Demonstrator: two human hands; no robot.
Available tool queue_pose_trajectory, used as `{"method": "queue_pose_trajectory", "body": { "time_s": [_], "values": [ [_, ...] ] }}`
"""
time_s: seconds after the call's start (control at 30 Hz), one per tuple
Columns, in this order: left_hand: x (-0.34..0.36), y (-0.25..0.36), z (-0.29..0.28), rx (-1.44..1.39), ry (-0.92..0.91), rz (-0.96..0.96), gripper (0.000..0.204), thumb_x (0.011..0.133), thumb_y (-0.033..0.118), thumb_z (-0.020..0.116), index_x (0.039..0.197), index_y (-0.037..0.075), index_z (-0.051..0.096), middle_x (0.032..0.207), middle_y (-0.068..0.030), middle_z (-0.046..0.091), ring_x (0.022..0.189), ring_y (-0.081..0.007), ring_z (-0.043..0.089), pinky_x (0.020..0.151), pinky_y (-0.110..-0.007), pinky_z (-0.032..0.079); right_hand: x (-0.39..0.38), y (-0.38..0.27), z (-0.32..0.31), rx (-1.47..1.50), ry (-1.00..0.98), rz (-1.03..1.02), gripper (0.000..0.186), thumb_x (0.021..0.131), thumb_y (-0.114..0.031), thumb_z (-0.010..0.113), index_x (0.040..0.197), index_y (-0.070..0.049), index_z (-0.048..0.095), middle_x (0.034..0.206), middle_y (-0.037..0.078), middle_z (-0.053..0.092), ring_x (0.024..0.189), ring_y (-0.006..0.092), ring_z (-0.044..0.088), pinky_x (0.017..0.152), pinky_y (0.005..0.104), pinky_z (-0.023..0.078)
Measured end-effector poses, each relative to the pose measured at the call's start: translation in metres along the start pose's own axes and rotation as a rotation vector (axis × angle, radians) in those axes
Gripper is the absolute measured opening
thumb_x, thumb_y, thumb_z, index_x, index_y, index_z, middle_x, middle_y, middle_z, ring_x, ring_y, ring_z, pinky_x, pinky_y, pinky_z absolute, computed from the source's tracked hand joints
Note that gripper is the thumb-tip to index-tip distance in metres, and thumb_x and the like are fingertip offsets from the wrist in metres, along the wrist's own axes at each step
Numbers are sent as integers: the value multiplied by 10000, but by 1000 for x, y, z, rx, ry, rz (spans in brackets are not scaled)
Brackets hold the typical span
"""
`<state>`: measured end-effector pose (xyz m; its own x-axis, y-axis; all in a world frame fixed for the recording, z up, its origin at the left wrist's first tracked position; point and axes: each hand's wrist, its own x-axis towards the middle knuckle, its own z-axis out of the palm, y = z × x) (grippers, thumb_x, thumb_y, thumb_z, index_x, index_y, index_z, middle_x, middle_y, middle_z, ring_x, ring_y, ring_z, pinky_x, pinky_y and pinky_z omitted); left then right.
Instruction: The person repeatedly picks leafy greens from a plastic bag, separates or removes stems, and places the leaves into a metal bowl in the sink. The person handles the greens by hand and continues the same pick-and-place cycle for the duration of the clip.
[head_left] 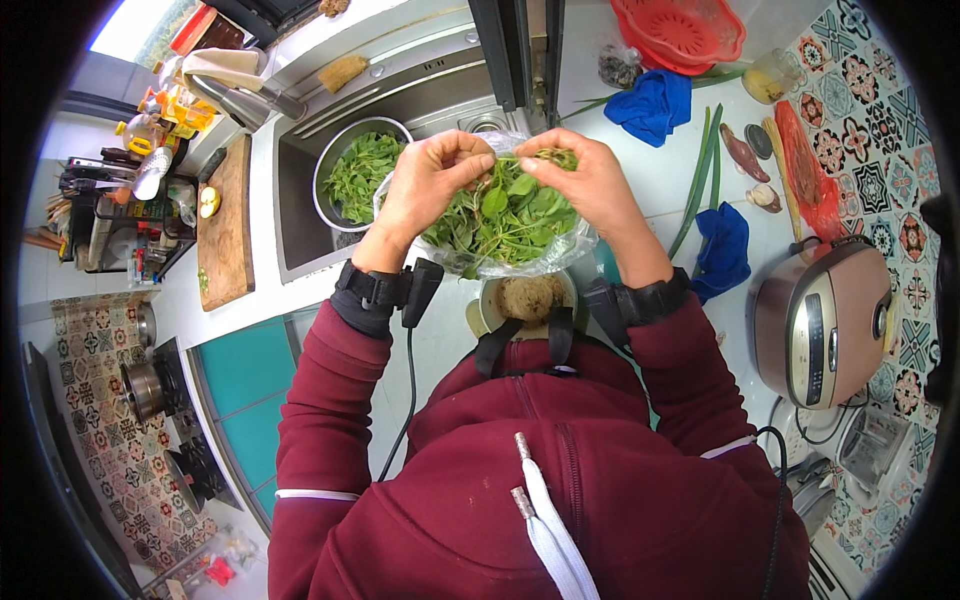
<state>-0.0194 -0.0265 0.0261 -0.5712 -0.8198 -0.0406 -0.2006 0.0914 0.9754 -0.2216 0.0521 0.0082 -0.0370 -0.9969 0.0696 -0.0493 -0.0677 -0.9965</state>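
Head view shows left hand and right hand, fingers pinching leafy green stems over the crumpled, clear plastic bag.

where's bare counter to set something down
White counter shows bare between the right hand, upper blue cloth and long green stalks; a narrow strip between cutting board and sink. Crowded: along the tiled wall, red bag to rice cooker.

Two hands; two blue cloths; one greens-filled bag; one greens-filled bowl; one rice cooker.
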Motion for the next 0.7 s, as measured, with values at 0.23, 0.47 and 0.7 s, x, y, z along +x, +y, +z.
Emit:
{"method": "queue_pose_trajectory", "body": {
  "time_s": [0.23,0.47,0.7],
  "values": [
    [3,5,8,153,-61,0,142,915,119,663,980,-7,650,807,3,635,700,-65,557,650,-224,475,12,9,15,-214,-16,-17,280,798,-95,766,999,-21,586,919,19,633,855,104,599,771,253,501],
    [3,-5,3,51,91,131,125,912,124,636,906,0,653,729,-5,618,665,-71,553,609,-231,458,9,13,7,-410,49,-133,234,804,-110,760,971,-15,628,889,33,668,821,115,616,767,254,502],
    [-20,-23,-1,637,-69,11,166,885,225,657,922,65,676,810,-119,679,738,-296,661,693,-387,521,1,28,-12,-62,173,16,190,836,-108,742,971,-28,636,894,15,659,818,68,598,727,211,482]
  ]
}}
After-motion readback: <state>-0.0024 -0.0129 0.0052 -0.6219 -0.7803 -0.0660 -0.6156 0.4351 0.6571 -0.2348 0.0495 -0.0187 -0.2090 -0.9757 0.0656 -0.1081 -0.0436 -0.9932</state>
